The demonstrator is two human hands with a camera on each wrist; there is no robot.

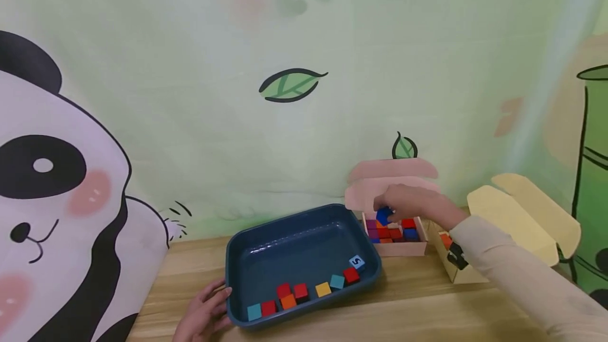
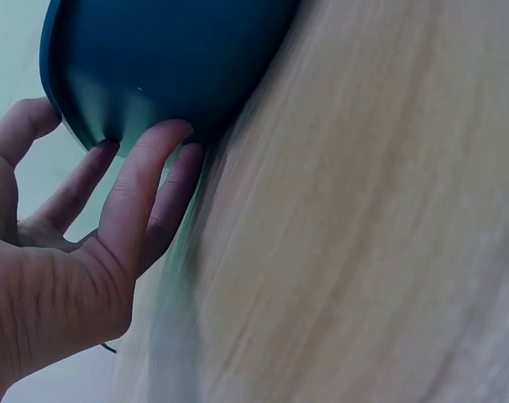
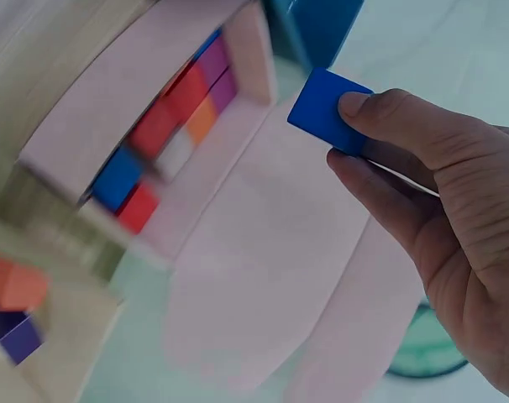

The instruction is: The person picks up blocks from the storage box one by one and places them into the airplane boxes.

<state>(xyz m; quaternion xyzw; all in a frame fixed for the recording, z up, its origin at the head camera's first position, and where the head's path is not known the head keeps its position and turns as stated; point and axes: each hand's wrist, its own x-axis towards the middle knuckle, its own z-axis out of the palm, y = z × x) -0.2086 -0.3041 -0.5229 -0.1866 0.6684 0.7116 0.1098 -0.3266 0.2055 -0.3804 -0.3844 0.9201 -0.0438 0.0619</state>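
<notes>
Blue cube (image 3: 322, 111), pink box (image 1: 401, 249), dark-blue tray (image 1: 290, 260), wood-grained tabletop (image 1: 418, 302)

"What sort of room are we standing in?"

"Some children's play corner, seemingly: a cartoon panda (image 1: 106, 194) on the backdrop (image 1: 199, 94) behind the wooden worktop's (image 1: 413, 294) back edge, and coloured blocks (image 1: 301, 292). Home or nursery, I can't tell."

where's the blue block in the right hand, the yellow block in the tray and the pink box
Blue block (image 3: 317, 109), right wrist view: its uncovered broad face.
Yellow block (image 1: 323, 290), head view: its top face.
Pink box (image 1: 401, 249), head view: its front wall.
</notes>
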